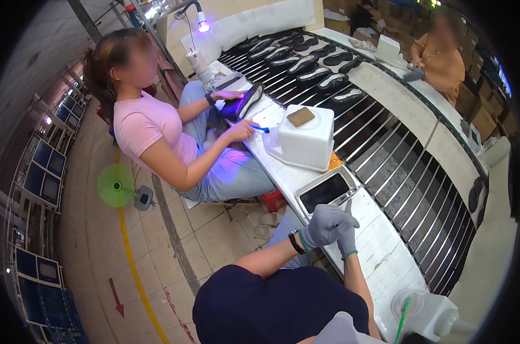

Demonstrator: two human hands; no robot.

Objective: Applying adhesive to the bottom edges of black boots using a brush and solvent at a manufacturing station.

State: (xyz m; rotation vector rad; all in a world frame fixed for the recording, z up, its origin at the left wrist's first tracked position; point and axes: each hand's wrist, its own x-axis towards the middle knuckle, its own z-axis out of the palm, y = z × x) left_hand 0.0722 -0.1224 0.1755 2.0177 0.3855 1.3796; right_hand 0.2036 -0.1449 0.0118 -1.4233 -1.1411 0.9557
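My left hand [327, 227], in a grey glove with a dark watch above the cuff, is closed in front of my body at the near edge of the white bench [386, 243]. My right hand [347, 243], gloved alike with a green cuff, meets it from behind and is mostly covered; one finger points up. Whatever may be between them is hidden. Just beyond lies a pale-rimmed tray [300, 194] with a dark inside. At its right corner, close to my fingers, is a thin shiny strip [349, 194] that I cannot make out.
Left, a seated co-worker holds a dark shoe [242, 105] and a blue brush [260, 128]. A white box [307, 137] bearing a brown sponge [300, 117] stands past the tray. Rollers [403, 166] carry several shoes [303, 65]. A white bottle [434, 315] stands near right.
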